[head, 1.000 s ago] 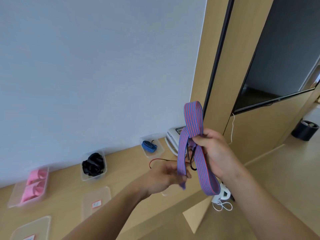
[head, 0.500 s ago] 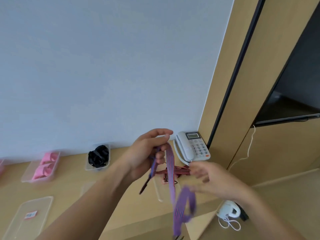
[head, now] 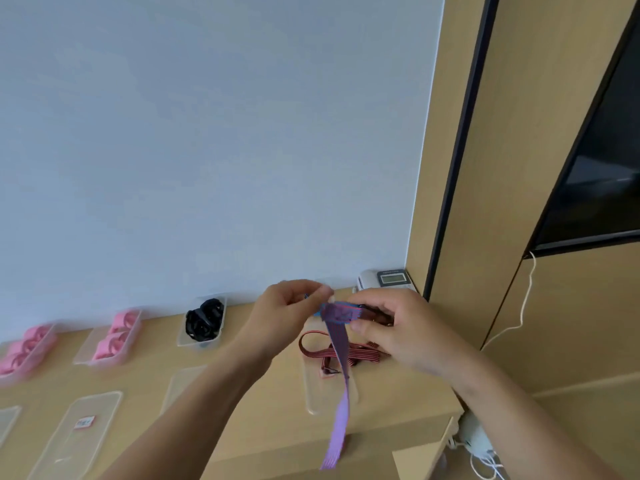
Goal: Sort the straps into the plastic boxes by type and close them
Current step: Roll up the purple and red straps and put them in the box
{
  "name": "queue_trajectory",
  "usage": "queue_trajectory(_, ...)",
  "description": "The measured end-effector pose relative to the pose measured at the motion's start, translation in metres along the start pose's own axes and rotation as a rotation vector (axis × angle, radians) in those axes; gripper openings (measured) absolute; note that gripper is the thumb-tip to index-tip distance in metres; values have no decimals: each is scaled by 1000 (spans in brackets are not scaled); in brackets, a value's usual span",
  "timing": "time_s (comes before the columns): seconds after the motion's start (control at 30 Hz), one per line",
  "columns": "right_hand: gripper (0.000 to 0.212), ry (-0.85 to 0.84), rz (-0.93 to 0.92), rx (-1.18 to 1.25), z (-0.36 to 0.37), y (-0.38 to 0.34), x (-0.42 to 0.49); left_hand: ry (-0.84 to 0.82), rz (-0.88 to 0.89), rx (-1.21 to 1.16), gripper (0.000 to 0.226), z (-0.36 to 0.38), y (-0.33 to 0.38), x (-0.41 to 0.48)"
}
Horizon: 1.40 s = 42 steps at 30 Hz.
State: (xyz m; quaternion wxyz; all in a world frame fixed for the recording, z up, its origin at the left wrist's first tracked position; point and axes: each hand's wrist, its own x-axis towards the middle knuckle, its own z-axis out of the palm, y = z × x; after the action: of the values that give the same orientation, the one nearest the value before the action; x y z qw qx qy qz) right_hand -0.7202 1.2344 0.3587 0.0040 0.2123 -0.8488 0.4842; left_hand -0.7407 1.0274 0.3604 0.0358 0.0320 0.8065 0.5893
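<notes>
A purple strap with red and blue stripes (head: 340, 355) is held between both hands above the wooden counter (head: 263, 403). My left hand (head: 287, 313) pinches its upper end. My right hand (head: 398, 330) grips the folded part beside it. The strap's loose tail hangs down past the counter's front edge. Below the hands a dark red striped strap (head: 332, 353) lies partly on a clear lid (head: 327, 393). Along the wall stand clear boxes: one with black straps (head: 202, 322) and two with pink straps (head: 114, 337) (head: 24, 351).
Clear lids lie on the counter at the front left (head: 79, 434) and the middle (head: 180, 386). A white desk phone (head: 388, 279) sits in the back right corner against a wood panel. White cables and a plug (head: 474, 441) hang below the counter's right end.
The view has swung left and down. Both hands have come together at the strap's top, with a short section now folded between them, and the tail hangs straight down.
</notes>
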Motion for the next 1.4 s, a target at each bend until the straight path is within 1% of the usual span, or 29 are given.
queue_trajectory(0.03, 27, -80, 6, -25, -7, -2, 2, -67, 24, -73, 29, 0, 1, -3)
queue_trajectory(0.07, 29, -122, 15, -24, -12, -4, 3, -179, 45, -137, 41, 1, 2, -6)
queue_trajectory(0.1, 29, -129, 22, -11, -16, -7, 5, -288, 59, -149, 47, 3, 1, -10)
queue_trajectory(0.13, 29, -113, 18, 1, -19, -10, 6, -352, 73, -128, 47, 6, 0, -14)
queue_trajectory(0.17, 28, -83, 16, 20, -22, -13, 8, -359, 77, -107, 43, 9, -1, -18)
queue_trajectory(0.23, 27, 20, 7, 45, -26, -17, 11, -273, 53, -122, 28, 12, 0, -23)
queue_trajectory(0.27, 30, 80, -5, 39, -28, -19, 13, -238, 44, -142, 20, 13, -1, -24)
queue_trajectory(0.33, 38, 168, -26, 40, -29, -22, 17, -222, 29, -147, 8, 15, 0, -26)
queue_trajectory(0.4, 42, 229, -45, 77, -26, -27, 21, -220, 20, -157, 15, 16, 3, -30)
queue_trajectory(0.47, 40, 310, -106, 77, -20, -30, 22, -168, 18, -181, 19, 19, 7, -32)
queue_trajectory(0.5, 32, 360, -158, 45, -16, -32, 21, -119, 22, -196, 19, 21, 9, -33)
queue_trajectory(0.57, 7, 416, -322, -72, -9, -33, 14, 5, 33, -255, 18, 25, 10, -33)
queue_trajectory(0.63, 16, 415, -454, -165, 1, -33, 6, 77, 46, -350, 18, 26, 12, -33)
queue_trajectory(0.73, 13, 458, -525, -229, 16, -28, -1, 33, 85, -461, 24, 23, 14, -33)
queue_trajectory(0.83, 22, 531, -535, -279, 25, -21, -3, -69, 99, -514, 40, 19, 15, -36)
queue_trajectory(0.93, 25, 599, -555, -271, 27, -21, -6, -166, 83, -589, 54, 15, 15, -39)
queue_trajectory(1.0, 33, 638, -535, -286, 28, -22, -8, -204, 79, -610, 52, 13, 15, -40)
queue_trajectory(1.03, 40, 645, -510, -306, 28, -22, -9, -208, 77, -614, 45, 12, 15, -40)
queue_trajectory(1.1, 59, 611, -412, -338, 26, -23, -8, -170, 61, -601, 25, 10, 15, -41)
queue_trajectory(1.13, 69, 571, -355, -344, 25, -24, -8, -138, 54, -563, 20, 10, 14, -41)
queue_trajectory(1.2, 82, 446, -263, -303, 21, -26, -6, -88, 49, -460, 19, 10, 12, -40)
queue_trajectory(1.23, 83, 370, -214, -244, 18, -28, -4, -73, 52, -412, 20, 10, 12, -40)
queue_trajectory(1.27, 76, 297, -169, -171, 15, -30, -2, -62, 59, -365, 21, 10, 12, -39)
queue_trajectory(1.33, 47, 199, -92, -42, 8, -34, 4, -61, 69, -300, 24, 10, 13, -39)
queue_trajectory(1.4, 21, 135, -34, 12, 3, -38, 9, -71, 68, -277, 30, 10, 14, -39)
